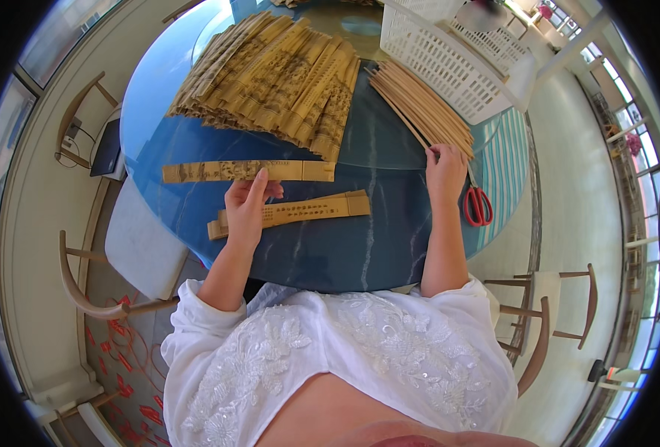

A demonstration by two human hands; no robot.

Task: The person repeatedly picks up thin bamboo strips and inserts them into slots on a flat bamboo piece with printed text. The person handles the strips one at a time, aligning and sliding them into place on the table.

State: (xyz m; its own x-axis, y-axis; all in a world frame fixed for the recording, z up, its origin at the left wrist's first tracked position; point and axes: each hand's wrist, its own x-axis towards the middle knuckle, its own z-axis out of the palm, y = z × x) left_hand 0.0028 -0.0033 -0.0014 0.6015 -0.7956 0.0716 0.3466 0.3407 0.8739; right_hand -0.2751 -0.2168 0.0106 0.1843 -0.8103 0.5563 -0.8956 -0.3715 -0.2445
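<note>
My left hand [246, 208] grips a long, flat gold paper chopstick sleeve [203, 171] with dark printing, thumb on top. Below it on the table lies a small stack of similar sleeves [322, 208], partly covered by that hand. At the right, my right hand [447, 173] has its fingers closed at the near end of a chopstick at the left edge of a row of plain wooden chopsticks [423, 104]; whether more than one is pinched cannot be seen. A large fanned heap of gold sleeves [270, 74] spreads over the far left of the table.
Red-handled scissors [477, 206] lie just right of my right wrist. A white perforated plastic basket [449, 67] stands behind the chopsticks. The round blue table [307, 261] has a glass turntable. Wooden chairs [84, 283] stand around it.
</note>
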